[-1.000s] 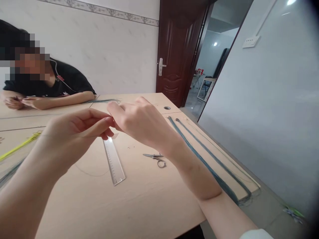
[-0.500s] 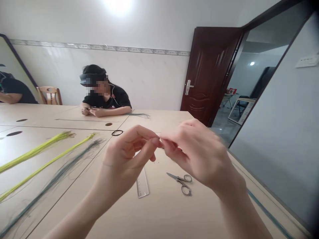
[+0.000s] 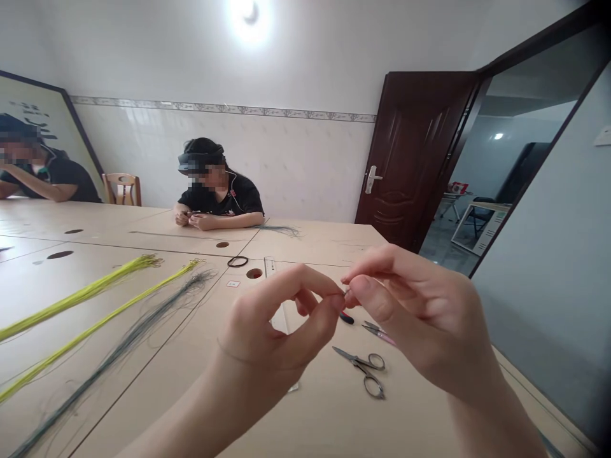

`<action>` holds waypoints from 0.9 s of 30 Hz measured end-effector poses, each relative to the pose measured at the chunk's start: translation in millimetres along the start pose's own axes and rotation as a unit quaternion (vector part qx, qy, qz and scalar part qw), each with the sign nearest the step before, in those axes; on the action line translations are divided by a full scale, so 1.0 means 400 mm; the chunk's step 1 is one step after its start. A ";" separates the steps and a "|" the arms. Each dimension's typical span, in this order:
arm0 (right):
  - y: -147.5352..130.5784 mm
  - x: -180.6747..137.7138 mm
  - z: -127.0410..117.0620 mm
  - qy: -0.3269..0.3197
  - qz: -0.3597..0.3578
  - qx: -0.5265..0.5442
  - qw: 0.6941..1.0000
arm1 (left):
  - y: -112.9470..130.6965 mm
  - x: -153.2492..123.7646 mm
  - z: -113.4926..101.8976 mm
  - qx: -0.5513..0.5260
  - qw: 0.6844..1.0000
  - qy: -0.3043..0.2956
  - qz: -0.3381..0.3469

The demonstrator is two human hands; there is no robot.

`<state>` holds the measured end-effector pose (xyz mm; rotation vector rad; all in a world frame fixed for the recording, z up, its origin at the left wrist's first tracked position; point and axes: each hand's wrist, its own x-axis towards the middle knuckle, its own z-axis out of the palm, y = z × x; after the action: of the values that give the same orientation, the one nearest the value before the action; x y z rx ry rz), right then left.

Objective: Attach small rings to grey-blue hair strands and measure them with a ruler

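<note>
Two pinches, fine work!
Left hand [image 3: 277, 327] and right hand [image 3: 427, 324] grip one tiny piece [image 3: 346, 293] toward the bench's right edge [image 3: 518, 375]; next seemingly needs steadiness.

The tiny held thing [image 3: 345, 292] looks dark (it is too small to tell the exact shade). The thick long thread bundle [image 3: 81, 296] is bright yellow, and the thinner long thread bundle [image 3: 95, 324] has the same yellow; the loose frayed thread bundle [image 3: 147, 323] is grey-green. The slim metal scissors [image 3: 358, 362] are silver-grey, the flat tabletop [image 3: 324, 426] pale beige. The narrow wall border [image 3: 286, 113] repeats a grey pattern.
</note>
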<state>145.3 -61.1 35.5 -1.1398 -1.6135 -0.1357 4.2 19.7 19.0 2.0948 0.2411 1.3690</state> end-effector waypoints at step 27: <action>0.005 -0.009 0.005 -0.093 0.040 0.080 0.992 | 0.002 0.010 -0.027 -0.272 0.928 -0.146 -0.208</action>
<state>145.1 -61.1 31.2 -1.1159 -1.7060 0.1530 -3.6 24.9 25.5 1.6273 0.1466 0.7467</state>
